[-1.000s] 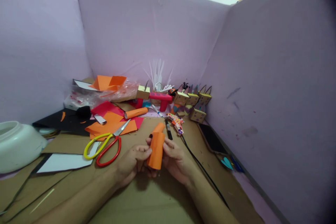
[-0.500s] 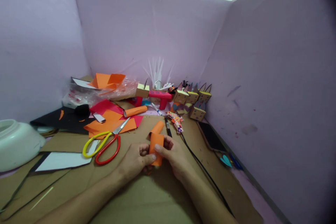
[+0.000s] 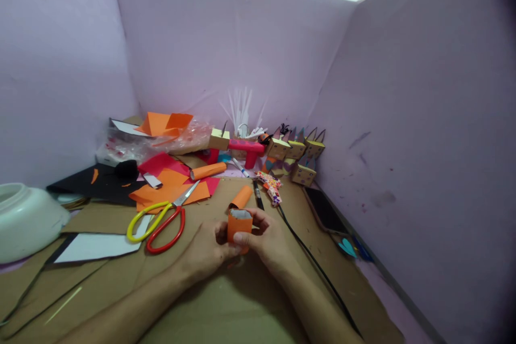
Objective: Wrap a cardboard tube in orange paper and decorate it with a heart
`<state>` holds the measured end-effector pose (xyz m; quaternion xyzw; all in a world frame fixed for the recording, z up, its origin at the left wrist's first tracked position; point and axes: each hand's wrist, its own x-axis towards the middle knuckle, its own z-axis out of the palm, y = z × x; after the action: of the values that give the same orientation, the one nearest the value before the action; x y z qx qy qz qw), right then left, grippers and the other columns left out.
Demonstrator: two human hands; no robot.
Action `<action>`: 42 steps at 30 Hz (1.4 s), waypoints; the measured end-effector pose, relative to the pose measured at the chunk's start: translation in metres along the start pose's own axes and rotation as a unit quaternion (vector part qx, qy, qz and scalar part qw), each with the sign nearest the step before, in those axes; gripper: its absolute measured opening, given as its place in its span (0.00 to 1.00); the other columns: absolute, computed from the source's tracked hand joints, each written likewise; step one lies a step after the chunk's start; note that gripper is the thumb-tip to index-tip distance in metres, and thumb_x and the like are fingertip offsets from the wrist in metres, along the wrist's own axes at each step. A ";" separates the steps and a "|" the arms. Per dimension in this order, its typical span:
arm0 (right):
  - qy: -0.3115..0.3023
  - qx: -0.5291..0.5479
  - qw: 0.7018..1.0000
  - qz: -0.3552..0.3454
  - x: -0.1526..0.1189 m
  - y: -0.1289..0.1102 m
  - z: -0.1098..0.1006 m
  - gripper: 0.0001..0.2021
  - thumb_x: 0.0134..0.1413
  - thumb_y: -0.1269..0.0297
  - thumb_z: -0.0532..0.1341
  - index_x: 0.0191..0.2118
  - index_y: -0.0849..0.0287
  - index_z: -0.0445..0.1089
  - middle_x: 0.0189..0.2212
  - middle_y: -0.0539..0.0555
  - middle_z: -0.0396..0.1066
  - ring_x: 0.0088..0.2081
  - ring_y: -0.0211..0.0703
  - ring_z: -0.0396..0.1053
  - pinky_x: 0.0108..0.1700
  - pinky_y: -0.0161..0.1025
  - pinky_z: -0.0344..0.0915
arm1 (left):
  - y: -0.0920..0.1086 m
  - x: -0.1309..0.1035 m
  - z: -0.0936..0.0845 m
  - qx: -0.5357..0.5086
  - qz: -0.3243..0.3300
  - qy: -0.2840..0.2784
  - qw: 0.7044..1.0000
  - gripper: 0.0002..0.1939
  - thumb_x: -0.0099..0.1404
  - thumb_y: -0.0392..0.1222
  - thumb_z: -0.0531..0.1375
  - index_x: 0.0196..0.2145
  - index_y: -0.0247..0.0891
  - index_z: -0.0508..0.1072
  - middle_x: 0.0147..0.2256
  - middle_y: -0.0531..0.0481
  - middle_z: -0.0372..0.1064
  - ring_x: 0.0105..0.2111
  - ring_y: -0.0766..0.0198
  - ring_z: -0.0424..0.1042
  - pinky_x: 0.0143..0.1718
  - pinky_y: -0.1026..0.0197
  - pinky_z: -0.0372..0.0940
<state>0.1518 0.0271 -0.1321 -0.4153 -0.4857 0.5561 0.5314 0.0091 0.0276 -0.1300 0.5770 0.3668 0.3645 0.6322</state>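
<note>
Between my two hands is a short orange paper tube (image 3: 238, 224), its open upper end tilted toward me and showing a pale inside. My left hand (image 3: 207, 247) is closed on its lower left side. The fingers of my right hand (image 3: 268, 239) wrap its right side, with the thumb lying across the front. Just behind it, a second orange paper roll (image 3: 242, 196) lies on the cardboard. A black marker (image 3: 258, 195) and a glue gun with a patterned cover (image 3: 271, 187) lie a little beyond my right hand.
Scissors (image 3: 167, 220) with yellow and red handles lie left of my hands, by orange paper sheets (image 3: 161, 191). A white pot (image 3: 28, 223) stands far left. A black cable (image 3: 312, 260) runs past my right arm. A phone (image 3: 325, 209) and cardboard animal heads (image 3: 304, 172) are along the right wall.
The orange tube in my hands has tipped so that its open top and pale inside now show. Both hands stay in nearly the same place.
</note>
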 end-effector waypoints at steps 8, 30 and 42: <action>-0.014 -0.022 1.000 0.001 -0.001 -0.002 0.002 0.19 0.28 0.70 0.70 0.35 0.57 0.73 0.30 0.50 0.74 0.30 0.41 0.70 0.31 0.36 0.67 | 0.002 -0.001 0.001 0.022 0.018 0.006 1.000 0.20 0.51 0.43 0.64 0.42 0.32 0.73 0.39 0.44 0.73 0.43 0.51 0.69 0.43 0.57 0.65; 0.231 -0.337 0.910 -0.073 0.042 -0.039 -0.064 0.16 0.39 0.58 0.60 0.34 0.63 0.73 0.28 0.57 0.75 0.29 0.44 0.70 0.33 0.38 0.64 | 0.004 0.002 -0.032 -0.141 -0.092 0.224 0.960 0.14 0.46 0.39 0.64 0.30 0.31 0.67 0.21 0.54 0.65 0.20 0.70 0.64 0.20 0.69 0.59; 0.177 -0.504 0.845 -0.013 0.036 -0.031 -0.074 0.09 0.43 0.61 0.59 0.28 0.60 0.73 0.24 0.53 0.74 0.27 0.42 0.70 0.28 0.34 0.60 | 0.005 0.003 -0.032 -0.112 -0.124 0.231 0.958 0.15 0.45 0.40 0.64 0.30 0.32 0.67 0.20 0.53 0.66 0.21 0.68 0.65 0.21 0.67 0.58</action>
<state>0.2265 0.0695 -0.1128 -0.7112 -0.6018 0.1449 0.3332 -0.0177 0.0453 -0.1268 0.3521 0.5283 0.4456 0.6312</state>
